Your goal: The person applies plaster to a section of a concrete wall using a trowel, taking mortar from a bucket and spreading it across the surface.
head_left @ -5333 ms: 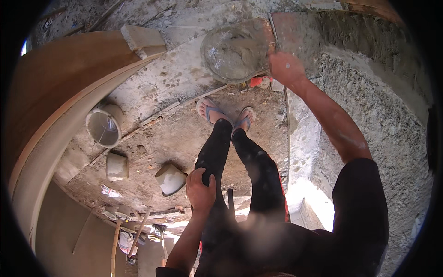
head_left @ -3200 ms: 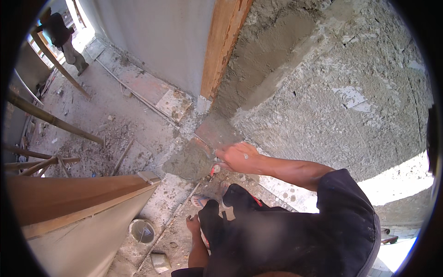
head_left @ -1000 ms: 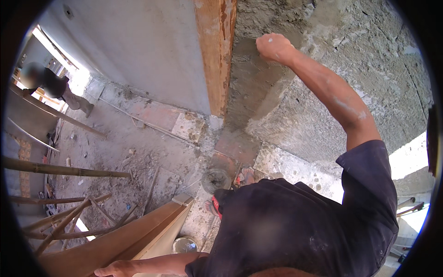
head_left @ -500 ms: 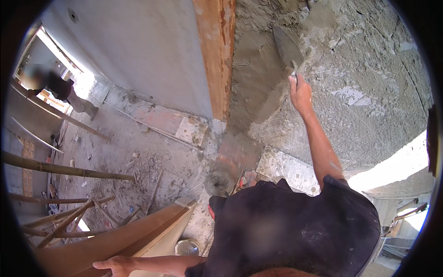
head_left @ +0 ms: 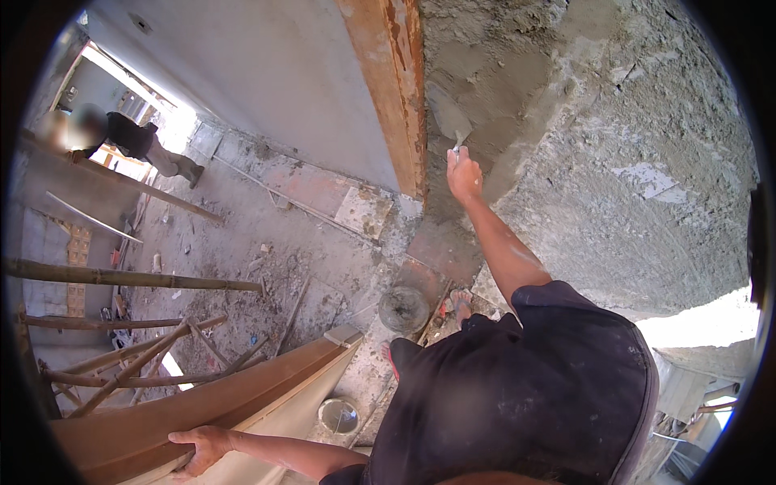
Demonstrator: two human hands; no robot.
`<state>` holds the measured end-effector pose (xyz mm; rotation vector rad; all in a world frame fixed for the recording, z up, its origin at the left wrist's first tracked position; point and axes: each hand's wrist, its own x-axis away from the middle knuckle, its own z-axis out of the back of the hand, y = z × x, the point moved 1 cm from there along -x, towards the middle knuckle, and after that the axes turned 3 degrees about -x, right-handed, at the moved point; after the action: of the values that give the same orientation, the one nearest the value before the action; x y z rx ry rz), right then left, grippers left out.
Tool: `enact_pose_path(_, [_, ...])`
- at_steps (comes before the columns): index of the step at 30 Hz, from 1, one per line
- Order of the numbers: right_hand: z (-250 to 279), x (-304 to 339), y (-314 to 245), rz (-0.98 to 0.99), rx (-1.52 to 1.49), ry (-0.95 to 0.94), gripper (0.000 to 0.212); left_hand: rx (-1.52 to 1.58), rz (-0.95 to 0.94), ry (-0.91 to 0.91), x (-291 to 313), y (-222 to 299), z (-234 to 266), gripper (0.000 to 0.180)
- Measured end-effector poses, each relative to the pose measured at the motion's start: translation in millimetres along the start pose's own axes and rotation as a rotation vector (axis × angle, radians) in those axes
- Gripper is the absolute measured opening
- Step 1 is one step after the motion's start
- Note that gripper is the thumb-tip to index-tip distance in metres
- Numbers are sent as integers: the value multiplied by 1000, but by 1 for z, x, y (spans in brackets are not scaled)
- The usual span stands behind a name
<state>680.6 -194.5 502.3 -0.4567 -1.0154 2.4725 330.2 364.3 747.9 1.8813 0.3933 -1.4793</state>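
My right hand [head_left: 465,175] is closed round the handle of a trowel [head_left: 447,111]. The trowel's blade lies against wet grey mortar [head_left: 505,85] on the rough wall, close beside a brown wooden door frame [head_left: 411,105]. At the lower left, my left hand [head_left: 204,447] grips the edge of a brown wooden board [head_left: 234,394], thumb on its face. Part of those fingers is hidden behind the edge.
A bucket of grey mortar [head_left: 403,310] stands by my feet, and a pail [head_left: 339,415] sits beside the board. Bamboo poles [head_left: 137,275] jut in from the left. Rubble covers the floor [head_left: 234,259]. Another person [head_left: 141,137] stands at the far left.
My right hand and the trowel have moved left and slightly down, from the mortar's right side to beside the door frame. My left hand stays on the board. The view has shifted somewhat.
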Motion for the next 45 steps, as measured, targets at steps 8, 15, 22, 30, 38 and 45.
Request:
enact_pose_path(8, [45,19,26,-16,235,-80,38,-10,-26,46,2,5,-3,90])
enact_pose_path(15, [161,10,-16,107,271,136,39,-40,157,-41,4,23,3,93])
enact_pose_path(22, [228,6,-28,144,197,179,39,-22,-21,71,2,14,-8,92])
enact_pose_path(30, [287,18,17,219,13,305,41,-40,88,18,-1,17,0,92])
enact_pose_path(38, [314,17,-6,331,-162,306,41,40,90,32,1,4,-7,94])
enact_pose_path(45, [293,-30,-6,272,24,-83,43,-84,25,39,10,-6,-16,93])
